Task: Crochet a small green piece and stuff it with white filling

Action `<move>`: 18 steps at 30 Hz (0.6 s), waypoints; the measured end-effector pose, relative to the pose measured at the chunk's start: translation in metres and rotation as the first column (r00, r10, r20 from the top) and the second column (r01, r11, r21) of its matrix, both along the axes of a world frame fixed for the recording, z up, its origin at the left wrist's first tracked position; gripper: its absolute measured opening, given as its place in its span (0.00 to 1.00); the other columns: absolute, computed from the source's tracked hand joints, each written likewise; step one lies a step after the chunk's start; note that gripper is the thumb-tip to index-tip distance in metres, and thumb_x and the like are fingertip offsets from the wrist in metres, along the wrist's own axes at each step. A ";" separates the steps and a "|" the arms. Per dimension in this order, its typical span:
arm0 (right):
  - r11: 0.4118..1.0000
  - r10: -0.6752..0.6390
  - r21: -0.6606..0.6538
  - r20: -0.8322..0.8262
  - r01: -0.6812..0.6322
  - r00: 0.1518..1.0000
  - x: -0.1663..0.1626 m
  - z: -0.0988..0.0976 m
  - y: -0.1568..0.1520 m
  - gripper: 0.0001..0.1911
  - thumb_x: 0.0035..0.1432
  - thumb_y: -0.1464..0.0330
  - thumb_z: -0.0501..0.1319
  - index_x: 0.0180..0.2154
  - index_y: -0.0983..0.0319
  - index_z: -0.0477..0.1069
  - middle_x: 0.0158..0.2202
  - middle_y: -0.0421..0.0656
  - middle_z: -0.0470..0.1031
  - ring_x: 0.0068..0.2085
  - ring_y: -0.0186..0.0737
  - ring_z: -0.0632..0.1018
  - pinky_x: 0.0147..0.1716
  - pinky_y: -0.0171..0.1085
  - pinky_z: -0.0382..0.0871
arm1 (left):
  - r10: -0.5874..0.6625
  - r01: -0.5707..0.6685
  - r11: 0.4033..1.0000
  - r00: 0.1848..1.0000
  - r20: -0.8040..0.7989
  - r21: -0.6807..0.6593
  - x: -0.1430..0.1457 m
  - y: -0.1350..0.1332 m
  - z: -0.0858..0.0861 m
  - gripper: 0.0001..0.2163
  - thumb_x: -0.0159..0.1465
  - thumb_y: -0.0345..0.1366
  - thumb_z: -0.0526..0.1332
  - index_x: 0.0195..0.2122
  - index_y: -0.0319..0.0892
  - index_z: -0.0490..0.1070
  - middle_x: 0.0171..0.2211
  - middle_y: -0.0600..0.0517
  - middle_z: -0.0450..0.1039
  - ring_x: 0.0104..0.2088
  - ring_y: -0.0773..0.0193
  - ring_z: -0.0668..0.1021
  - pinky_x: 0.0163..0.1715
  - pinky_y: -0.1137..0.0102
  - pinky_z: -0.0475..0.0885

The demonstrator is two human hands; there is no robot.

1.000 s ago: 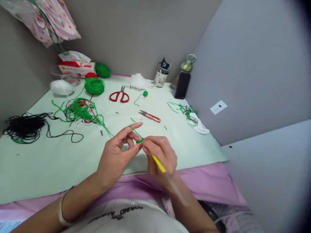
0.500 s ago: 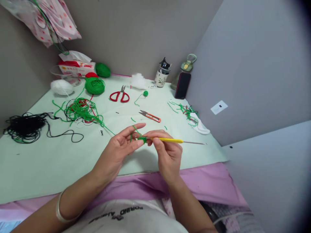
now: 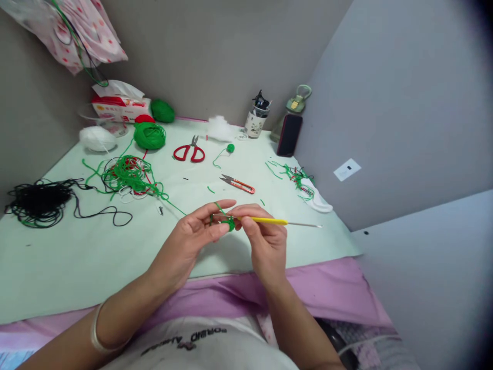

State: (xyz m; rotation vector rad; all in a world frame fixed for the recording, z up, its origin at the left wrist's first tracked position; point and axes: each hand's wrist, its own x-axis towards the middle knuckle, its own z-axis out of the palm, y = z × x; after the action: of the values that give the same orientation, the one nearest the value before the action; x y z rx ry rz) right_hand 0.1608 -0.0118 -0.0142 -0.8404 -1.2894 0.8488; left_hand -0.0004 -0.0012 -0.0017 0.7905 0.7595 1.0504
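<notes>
My left hand pinches a small green crochet piece between thumb and fingers. Green yarn loops over its raised index finger and runs left to a tangle of green yarn. In my right hand is a double-ended crochet hook with a yellow grip, held like a pen. One metal end of the hook points left into or beside the green piece; the other sticks out to the right. The exact stitch is too small to make out.
Orange thread snips and red-handled scissors lie beyond my hands. A small green ball, white stuffing, green yarn balls and a black cord heap are around. A phone leans at the back right.
The hook has shifted slightly left, its left tip now showing past the green piece. My left index finger reaches a little further right, and more of the green piece shows.
</notes>
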 end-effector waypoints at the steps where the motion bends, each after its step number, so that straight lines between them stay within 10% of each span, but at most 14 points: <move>1: 1.000 -0.014 -0.014 0.007 0.015 1.000 0.000 -0.001 0.000 0.08 0.69 0.66 0.64 0.41 0.55 0.83 0.38 0.42 0.82 0.35 0.37 0.78 0.37 0.38 0.74 | -0.003 0.004 0.999 0.999 -0.041 0.033 0.000 -0.002 0.000 0.15 0.61 0.36 0.74 0.49 0.53 0.85 0.38 0.55 0.78 0.38 0.68 0.74 0.40 0.76 0.69; 9: 0.992 0.062 -0.093 -0.186 -0.080 0.981 0.005 -0.005 0.001 0.11 0.72 0.63 0.61 0.40 0.57 0.81 0.37 0.41 0.82 0.35 0.34 0.79 0.38 0.37 0.75 | 0.009 0.001 0.996 0.993 -0.120 0.090 -0.005 -0.003 -0.002 0.13 0.63 0.38 0.72 0.49 0.55 0.85 0.37 0.55 0.72 0.41 0.65 0.72 0.43 0.73 0.66; 18: 0.986 -0.105 0.151 0.271 0.065 0.957 0.006 0.005 -0.011 0.12 0.75 0.71 0.55 0.46 0.56 0.78 0.41 0.42 0.82 0.38 0.37 0.82 0.40 0.39 0.78 | 0.091 -0.050 0.979 0.974 -0.207 0.197 -0.006 -0.002 -0.007 0.14 0.64 0.35 0.72 0.50 0.57 0.84 0.35 0.57 0.72 0.37 0.68 0.71 0.41 0.74 0.67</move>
State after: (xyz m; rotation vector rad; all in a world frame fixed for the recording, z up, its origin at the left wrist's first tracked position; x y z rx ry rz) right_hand 0.1670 -0.0225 -0.0096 -0.9186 -1.5283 0.5768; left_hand -0.0061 -0.0028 -0.0089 1.0610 0.8845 1.1252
